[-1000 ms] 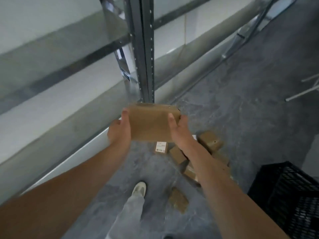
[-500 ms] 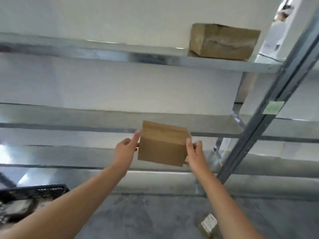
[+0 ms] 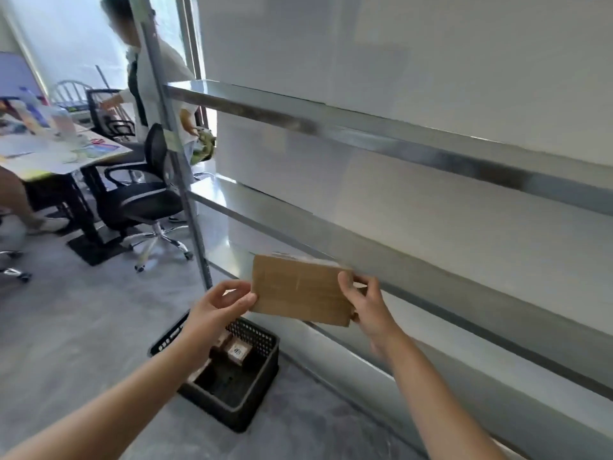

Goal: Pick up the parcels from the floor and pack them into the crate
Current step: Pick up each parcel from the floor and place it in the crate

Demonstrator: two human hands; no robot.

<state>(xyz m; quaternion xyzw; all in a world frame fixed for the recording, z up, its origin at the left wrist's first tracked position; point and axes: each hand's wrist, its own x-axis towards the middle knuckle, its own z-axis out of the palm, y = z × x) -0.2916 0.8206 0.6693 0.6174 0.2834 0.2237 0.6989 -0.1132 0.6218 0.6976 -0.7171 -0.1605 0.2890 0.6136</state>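
Note:
A brown cardboard parcel (image 3: pixel 298 288) hangs in the air in front of me, held between both hands. My left hand (image 3: pixel 217 305) pinches its left edge with thumb and fingers. My right hand (image 3: pixel 366 303) grips its right edge. Below and slightly left of the parcel, a black perforated crate (image 3: pixel 262 386) stands on the grey floor beside the shelving. Inside it lie a few small parcels, one with a white label (image 3: pixel 236 351); my left forearm hides part of the crate's inside.
A metal shelf rack (image 3: pixel 414 151) with a grey upright post (image 3: pixel 195 234) runs along the right. At the left are black office chairs (image 3: pixel 139 197), a cluttered desk (image 3: pixel 56 151) and a person (image 3: pixel 156 81) standing behind the post. Grey floor (image 3: pixel 83 327) lies open around the crate.
My view has swung left from the parcels on the floor, past the shelves, to the crate. Both hands kept hold of the parcel, which now hangs above the crate.

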